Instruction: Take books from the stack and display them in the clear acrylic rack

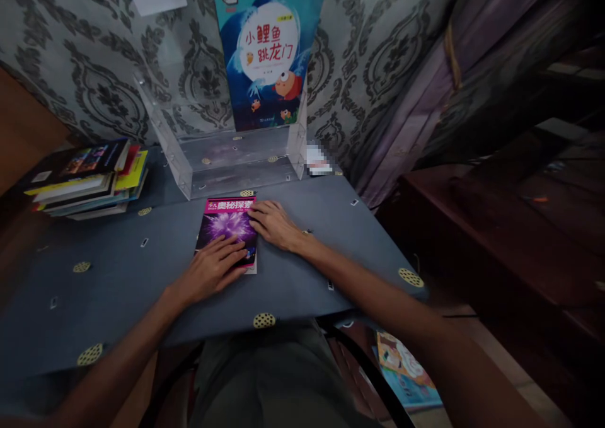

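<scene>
A thin book (227, 225) with a purple burst on its dark cover and a pink title band lies on the table before me. My left hand (215, 267) rests flat over its lower part, fingers stretched out towards the right. At its upper right edge, my right hand (274, 225) touches the cover with fingertips, the fingers extended and the palm over the tablecloth. Behind the book stands a clear acrylic rack (189, 179). A blue picture book (269, 103) with a red fish on its cover leans upright at the rack's back.
A stack of books (87, 182) sits at the table's left. The grey tablecloth (302, 295) has pineapple prints. To the right are a purple curtain (401, 125) and a dark red cabinet (472, 226). Colourful books (409, 371) lie low, beside the chair.
</scene>
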`<action>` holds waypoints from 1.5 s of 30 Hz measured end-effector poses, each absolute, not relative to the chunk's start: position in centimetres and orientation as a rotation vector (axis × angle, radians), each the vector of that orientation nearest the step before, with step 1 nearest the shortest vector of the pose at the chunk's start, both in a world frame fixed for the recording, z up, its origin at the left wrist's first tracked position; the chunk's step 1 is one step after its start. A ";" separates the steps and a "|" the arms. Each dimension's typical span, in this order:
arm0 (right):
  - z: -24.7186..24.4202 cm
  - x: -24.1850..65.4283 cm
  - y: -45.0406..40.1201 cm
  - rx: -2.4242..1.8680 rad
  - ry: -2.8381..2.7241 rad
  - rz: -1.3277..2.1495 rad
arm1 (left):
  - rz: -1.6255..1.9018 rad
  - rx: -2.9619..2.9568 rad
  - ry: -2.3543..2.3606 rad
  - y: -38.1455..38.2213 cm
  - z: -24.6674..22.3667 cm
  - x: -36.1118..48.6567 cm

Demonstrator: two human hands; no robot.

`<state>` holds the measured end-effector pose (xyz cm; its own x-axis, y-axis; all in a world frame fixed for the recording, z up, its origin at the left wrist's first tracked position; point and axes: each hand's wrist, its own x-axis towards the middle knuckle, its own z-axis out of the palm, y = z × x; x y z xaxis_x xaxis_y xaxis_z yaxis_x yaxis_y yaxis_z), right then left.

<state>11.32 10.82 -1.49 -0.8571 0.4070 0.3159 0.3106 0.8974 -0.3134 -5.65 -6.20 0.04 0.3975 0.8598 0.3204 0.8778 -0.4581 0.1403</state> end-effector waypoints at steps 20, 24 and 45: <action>-0.8 13.0 8.3 -0.427 -2.919 0.660 | -0.803 -2.609 -1.628 -6.2 0.3 -5.7; -1.0 13.0 8.5 -0.415 -2.931 0.716 | -0.884 -2.500 -1.765 -5.6 0.1 -6.3; 1.3 13.6 8.9 -0.390 -2.942 1.002 | -2.722 -0.864 -2.761 -2.5 1.4 -9.1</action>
